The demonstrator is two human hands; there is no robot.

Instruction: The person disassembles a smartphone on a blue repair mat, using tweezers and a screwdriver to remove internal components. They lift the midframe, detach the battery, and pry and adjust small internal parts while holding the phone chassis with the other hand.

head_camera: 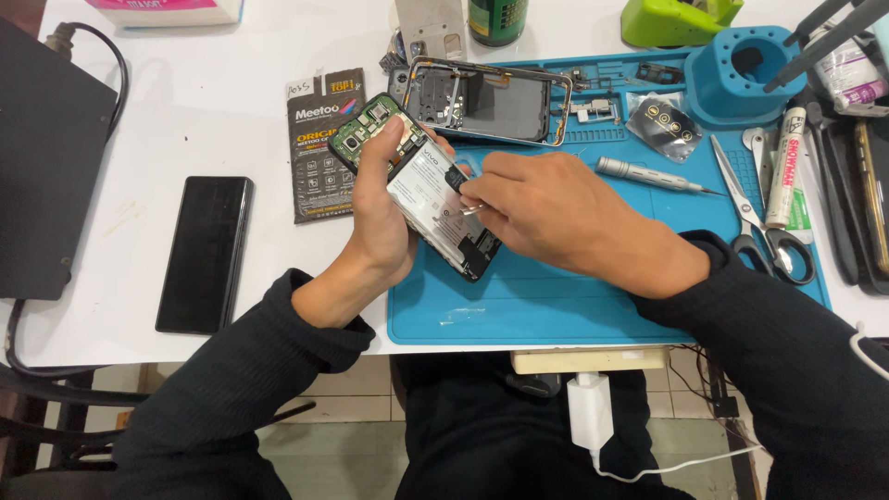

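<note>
There is one camera, worn on the person's head. It looks almost straight down from just above, close to the fingers [468, 190]. The white table [213, 111] fills the top behind the fingers; the person's lap and the floor show below.

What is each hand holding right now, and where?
Left hand grips the opened phone by its long edges. Right hand pinches metal tweezers, tips on the phone's battery.

opened phone [435, 190] over mat [556, 306] | frame [491, 102] behind | scissors [755, 218] right | flat phone, probably, [206, 252] left
</note>
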